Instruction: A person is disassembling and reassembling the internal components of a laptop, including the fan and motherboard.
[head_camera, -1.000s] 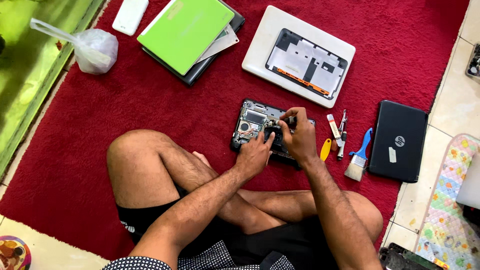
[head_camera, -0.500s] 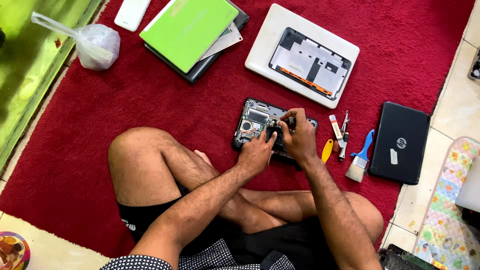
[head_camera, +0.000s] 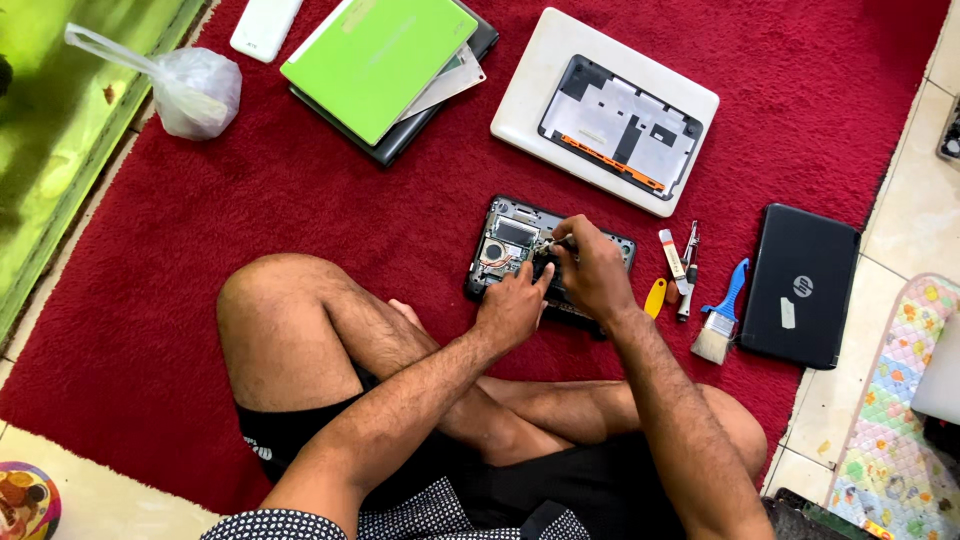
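The opened laptop base, its dark shell off so that the fan, copper pipe and circuit board show, lies on the red carpet just in front of the person's crossed legs, and everything else can be placed from it. The left hand rests on the near edge of that base with the fingers stretched forward and pressing flat on the board, closed on nothing. The right hand is curled over the middle of the base, fingertips pinched together around something small; what it is cannot be told, since the fingers hide it. Just to the right of the base lie a yellow pry tool, a small white-and-orange tool and a slim metal tool, close together, and beyond them a paintbrush with a blue handle. Further right still lies a closed black laptop, partly off the carpet's edge onto pale tiles. Beyond the base, away from the person, lies a white laptop turned bottom up with its dark underside panel showing. Beyond and to the left of the base sits a stack topped by a green laptop, and well to the left a knotted clear plastic bag
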